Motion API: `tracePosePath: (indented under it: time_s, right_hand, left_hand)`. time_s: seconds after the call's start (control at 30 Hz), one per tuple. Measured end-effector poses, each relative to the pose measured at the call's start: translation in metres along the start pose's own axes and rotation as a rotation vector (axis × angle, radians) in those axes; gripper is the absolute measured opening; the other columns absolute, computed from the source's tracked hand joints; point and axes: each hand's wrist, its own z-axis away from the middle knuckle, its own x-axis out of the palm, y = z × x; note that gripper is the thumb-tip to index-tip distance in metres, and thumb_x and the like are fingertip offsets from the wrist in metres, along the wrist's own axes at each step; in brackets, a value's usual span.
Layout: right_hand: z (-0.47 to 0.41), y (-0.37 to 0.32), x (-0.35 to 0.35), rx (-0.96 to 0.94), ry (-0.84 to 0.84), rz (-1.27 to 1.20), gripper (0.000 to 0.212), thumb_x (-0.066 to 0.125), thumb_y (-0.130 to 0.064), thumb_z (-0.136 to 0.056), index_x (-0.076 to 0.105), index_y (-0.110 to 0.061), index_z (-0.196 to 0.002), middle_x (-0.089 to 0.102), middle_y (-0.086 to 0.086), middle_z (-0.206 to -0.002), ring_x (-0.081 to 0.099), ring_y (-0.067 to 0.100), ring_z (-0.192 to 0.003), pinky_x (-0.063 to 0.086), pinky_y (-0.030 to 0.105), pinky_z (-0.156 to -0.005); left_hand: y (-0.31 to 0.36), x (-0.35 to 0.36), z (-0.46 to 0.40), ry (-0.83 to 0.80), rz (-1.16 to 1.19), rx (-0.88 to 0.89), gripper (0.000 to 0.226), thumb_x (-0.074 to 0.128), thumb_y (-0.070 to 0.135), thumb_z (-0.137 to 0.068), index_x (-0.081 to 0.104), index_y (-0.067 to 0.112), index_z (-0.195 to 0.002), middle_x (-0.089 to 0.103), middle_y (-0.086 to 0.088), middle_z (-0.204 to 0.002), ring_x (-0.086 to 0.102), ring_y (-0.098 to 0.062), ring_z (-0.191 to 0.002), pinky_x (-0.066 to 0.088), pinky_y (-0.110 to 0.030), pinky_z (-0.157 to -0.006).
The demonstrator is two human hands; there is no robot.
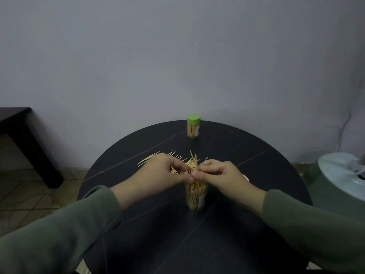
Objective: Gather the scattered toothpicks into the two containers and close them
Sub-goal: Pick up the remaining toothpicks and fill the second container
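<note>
A clear container (196, 198) stands open near the middle of the round black table (256, 175), packed with upright toothpicks. A bundle of toothpicks (193, 163) sticks out above its mouth, pinched from the left by my left hand (167, 171) and from the right by my right hand (219, 173). Loose toothpicks (147, 160) lie on the table just behind my left hand. A second container (193, 126) with a green lid on stands at the table's far edge, full of toothpicks.
A pale object (245, 177) peeks out behind my right wrist. A white and green appliance (339, 178) stands right of the table. A dark low table (23, 139) sits at the left by the wall.
</note>
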Motion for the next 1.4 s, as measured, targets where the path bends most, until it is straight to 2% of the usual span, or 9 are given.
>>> tracePosePath:
  time_s: [0.13,0.2,0.37,0.57,0.7,0.87,1.03,1.2,1.4]
  right_hand:
    - [-0.001,0.000,-0.002,0.004,-0.049,0.020,0.024,0.073,-0.034,-0.070,0.078,-0.023,-0.092,0.067,-0.008,-0.093,0.066,0.004,-0.093,0.053,0.020,-0.080]
    - [-0.001,0.000,-0.003,-0.007,-0.061,0.076,0.015,0.073,-0.031,-0.075,0.076,-0.032,-0.090,0.066,-0.008,-0.089,0.065,0.002,-0.089,0.052,0.017,-0.077]
    - [0.000,-0.005,-0.008,-0.040,-0.133,0.197,0.017,0.072,-0.034,-0.076,0.075,-0.036,-0.092,0.066,-0.008,-0.089,0.065,0.002,-0.090,0.052,0.019,-0.081]
    - [-0.002,-0.007,-0.019,-0.098,-0.202,0.327,0.047,0.071,-0.055,-0.068,0.063,-0.044,-0.113,0.064,-0.003,-0.096,0.061,0.021,-0.094,0.054,0.041,-0.083]
    - [-0.001,-0.007,-0.024,-0.090,-0.298,0.482,0.052,0.075,-0.065,-0.060,0.055,-0.064,-0.109,0.060,-0.014,-0.101,0.057,0.006,-0.097,0.049,0.038,-0.089]
    - [0.000,-0.007,-0.024,-0.050,-0.308,0.514,0.045,0.078,-0.060,-0.061,0.067,-0.049,-0.102,0.062,-0.019,-0.105,0.055,-0.003,-0.104,0.046,0.033,-0.096]
    - [-0.002,-0.006,-0.025,-0.025,-0.250,0.597,0.075,0.072,-0.076,-0.052,0.067,-0.037,-0.116,0.062,-0.020,-0.107,0.054,-0.001,-0.107,0.043,0.034,-0.101]
    - [-0.006,0.000,-0.028,-0.049,-0.207,0.611,0.074,0.061,-0.086,-0.050,0.065,-0.042,-0.109,0.062,-0.022,-0.097,0.055,0.001,-0.090,0.040,0.025,-0.080]
    - [-0.007,0.001,-0.027,-0.057,-0.214,0.572,0.063,0.066,-0.082,-0.051,0.066,-0.045,-0.103,0.064,-0.021,-0.093,0.057,0.001,-0.089,0.045,0.024,-0.076]
  left_hand:
    - [0.002,-0.002,0.000,-0.020,0.025,0.005,0.009,0.079,0.037,-0.076,0.073,0.038,-0.083,0.072,0.012,-0.080,0.059,-0.005,-0.071,0.052,-0.033,-0.072]
    - [0.002,-0.004,0.001,-0.020,0.063,-0.003,0.020,0.077,0.041,-0.076,0.069,0.044,-0.095,0.072,0.019,-0.083,0.064,-0.005,-0.085,0.053,-0.030,-0.084]
    - [0.004,0.000,0.003,0.089,0.072,0.108,0.027,0.064,0.045,-0.086,0.069,0.035,-0.111,0.067,0.015,-0.080,0.049,0.000,-0.057,0.038,-0.013,-0.054]
    - [0.006,0.008,0.005,0.104,-0.050,0.179,0.016,0.060,0.032,-0.093,0.073,0.028,-0.103,0.058,0.024,-0.078,0.053,0.014,-0.075,0.035,-0.005,-0.060]
    - [0.005,0.013,0.001,0.060,-0.134,0.175,0.027,0.053,0.041,-0.095,0.071,0.032,-0.113,0.055,0.019,-0.099,0.052,0.002,-0.095,0.044,-0.020,-0.081]
    - [0.004,0.013,0.000,0.017,-0.197,0.204,0.031,0.047,0.047,-0.096,0.066,0.038,-0.118,0.051,0.019,-0.117,0.041,0.001,-0.110,0.035,-0.024,-0.100]
    - [-0.001,0.002,0.002,0.040,-0.172,0.286,0.051,0.035,0.060,-0.095,0.048,0.036,-0.138,0.052,0.021,-0.135,0.041,0.005,-0.124,0.038,-0.026,-0.104]
    - [-0.010,-0.007,0.008,-0.221,-0.439,0.399,0.074,0.034,0.070,-0.087,0.023,0.036,-0.152,0.020,0.026,-0.155,0.004,0.006,-0.145,0.013,-0.027,-0.119]
    - [0.001,0.003,0.016,-0.252,-0.572,0.418,0.078,0.033,0.067,-0.089,0.006,0.033,-0.153,0.023,0.012,-0.158,-0.005,-0.002,-0.147,0.006,-0.026,-0.116]
